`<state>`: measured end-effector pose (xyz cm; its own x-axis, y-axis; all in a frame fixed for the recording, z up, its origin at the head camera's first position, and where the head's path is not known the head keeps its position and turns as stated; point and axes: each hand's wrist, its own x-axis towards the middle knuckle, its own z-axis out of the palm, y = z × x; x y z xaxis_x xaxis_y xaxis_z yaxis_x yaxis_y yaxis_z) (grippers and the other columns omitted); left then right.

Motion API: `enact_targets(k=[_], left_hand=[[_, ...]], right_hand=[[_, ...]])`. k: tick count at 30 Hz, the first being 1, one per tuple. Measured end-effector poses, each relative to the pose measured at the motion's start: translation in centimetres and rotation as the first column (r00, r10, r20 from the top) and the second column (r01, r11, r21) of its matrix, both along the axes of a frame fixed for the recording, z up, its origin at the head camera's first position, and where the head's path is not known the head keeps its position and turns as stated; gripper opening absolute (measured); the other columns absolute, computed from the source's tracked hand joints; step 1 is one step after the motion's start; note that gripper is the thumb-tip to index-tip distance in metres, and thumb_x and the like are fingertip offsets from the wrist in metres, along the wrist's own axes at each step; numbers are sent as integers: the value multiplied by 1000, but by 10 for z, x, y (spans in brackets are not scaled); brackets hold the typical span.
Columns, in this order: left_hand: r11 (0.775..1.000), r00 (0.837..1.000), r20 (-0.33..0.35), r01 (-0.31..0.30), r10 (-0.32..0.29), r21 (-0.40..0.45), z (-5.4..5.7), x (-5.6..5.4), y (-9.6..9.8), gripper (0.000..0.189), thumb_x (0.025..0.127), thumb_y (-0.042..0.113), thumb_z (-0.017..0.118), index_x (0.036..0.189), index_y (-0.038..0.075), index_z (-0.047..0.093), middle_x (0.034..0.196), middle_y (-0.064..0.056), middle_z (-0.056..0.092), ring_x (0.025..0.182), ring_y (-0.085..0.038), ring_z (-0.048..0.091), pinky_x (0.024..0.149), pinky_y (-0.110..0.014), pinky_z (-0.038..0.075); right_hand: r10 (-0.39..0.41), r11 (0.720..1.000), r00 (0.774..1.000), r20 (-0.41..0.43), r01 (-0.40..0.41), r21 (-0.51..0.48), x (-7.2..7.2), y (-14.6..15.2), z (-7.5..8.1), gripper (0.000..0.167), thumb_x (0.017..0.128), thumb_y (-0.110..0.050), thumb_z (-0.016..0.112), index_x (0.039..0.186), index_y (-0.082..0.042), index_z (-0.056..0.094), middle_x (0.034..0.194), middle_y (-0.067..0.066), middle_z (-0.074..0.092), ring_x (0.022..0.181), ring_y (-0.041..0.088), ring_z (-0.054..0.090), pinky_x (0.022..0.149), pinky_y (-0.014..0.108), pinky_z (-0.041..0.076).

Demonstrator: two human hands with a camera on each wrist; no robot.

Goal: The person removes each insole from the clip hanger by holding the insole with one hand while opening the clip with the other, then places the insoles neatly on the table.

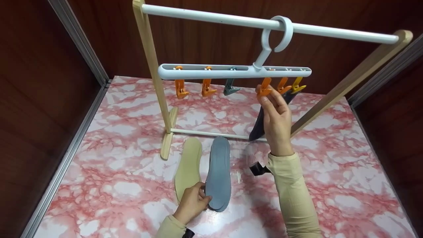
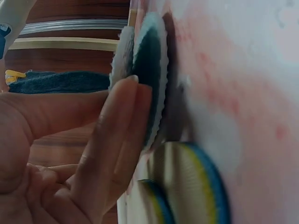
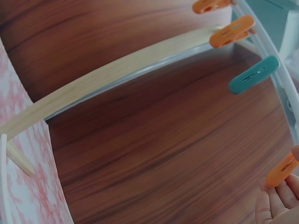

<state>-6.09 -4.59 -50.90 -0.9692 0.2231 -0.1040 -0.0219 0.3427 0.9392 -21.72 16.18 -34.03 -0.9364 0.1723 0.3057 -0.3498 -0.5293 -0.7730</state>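
My left hand [image 1: 193, 203] pinches the near end of the top grey-blue insole [image 1: 219, 172], one of two stacked on the table. In the left wrist view its fingers [image 2: 124, 116] reach between the two, whose near ends stand apart. Beside them lie stacked beige insoles [image 1: 189, 162], with blue and yellow edges in that view. Up at the white clip hanger [image 1: 205, 72], my right hand [image 1: 277, 122] grips an orange clip [image 1: 265, 86] between thumb and fingers. Behind that hand a dark insole [image 1: 257, 127] hangs near the yellow clip [image 1: 298, 85]; its upper part is partly hidden.
The hanger hooks over the white rail [image 1: 205, 16] of a wooden-legged rack [image 1: 153, 66]. Two orange clips [image 1: 180, 88] and a teal clip [image 1: 230, 87] hang at its left half, holding nothing. Dark wood panels [image 1: 36, 99] enclose the marbled table [image 1: 125, 158].
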Motion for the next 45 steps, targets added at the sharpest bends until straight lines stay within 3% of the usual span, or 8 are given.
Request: enact_targets(k=[7,13,18,22,26,34,45], left_hand=[[982,988,-155,-42,14,-182,5,0,0,31,82,5,69,105,-13,59,59,0,57,51,-1,47,48,-20,41],[960,981,-194,-63,9,-274,8,-1,2,25,84,8,68,99,-11,60,55,5,46,48,-2,39,44,-21,35],[937,976,-216,-91,16,-338,11,-4,4,26,83,9,68,97,-11,60,55,3,48,47,-6,42,43,-24,37],[918,970,-244,-108,13,-381,13,-6,5,24,82,11,69,92,-9,61,59,-6,56,50,-17,55,46,-31,44],[909,961,-277,-129,15,-397,17,-10,5,23,81,12,71,87,-7,60,64,-14,62,56,-30,64,49,-38,49],[925,961,-275,-103,-1,-365,33,-26,9,23,85,10,67,95,-11,62,59,-7,56,50,-14,51,46,-28,41],[945,910,-412,-87,-54,-315,50,-61,33,18,87,10,66,97,-5,63,73,-8,58,63,-18,55,58,-30,45]], right_hand=[[-1,1000,1000,7,1,11,2,2,-3,27,90,9,54,115,4,63,111,16,68,110,24,63,101,34,43],[-35,998,997,66,32,51,7,4,-3,30,90,10,53,116,1,63,110,11,68,109,21,61,99,33,44],[-54,997,995,88,49,59,9,6,-4,31,89,11,53,116,0,64,109,10,68,107,21,62,98,32,45],[-45,997,996,77,40,64,11,9,-6,32,89,11,53,118,2,63,109,10,68,106,21,62,97,31,46],[-36,995,998,55,31,92,13,12,-8,34,89,10,54,121,3,62,110,9,69,107,22,64,96,32,47],[-24,984,999,44,16,175,17,17,-10,37,92,4,55,129,5,56,117,11,67,111,25,63,95,33,47],[-1,976,997,80,-16,216,22,22,-11,34,95,5,46,127,10,55,116,12,68,109,25,64,95,35,48]])
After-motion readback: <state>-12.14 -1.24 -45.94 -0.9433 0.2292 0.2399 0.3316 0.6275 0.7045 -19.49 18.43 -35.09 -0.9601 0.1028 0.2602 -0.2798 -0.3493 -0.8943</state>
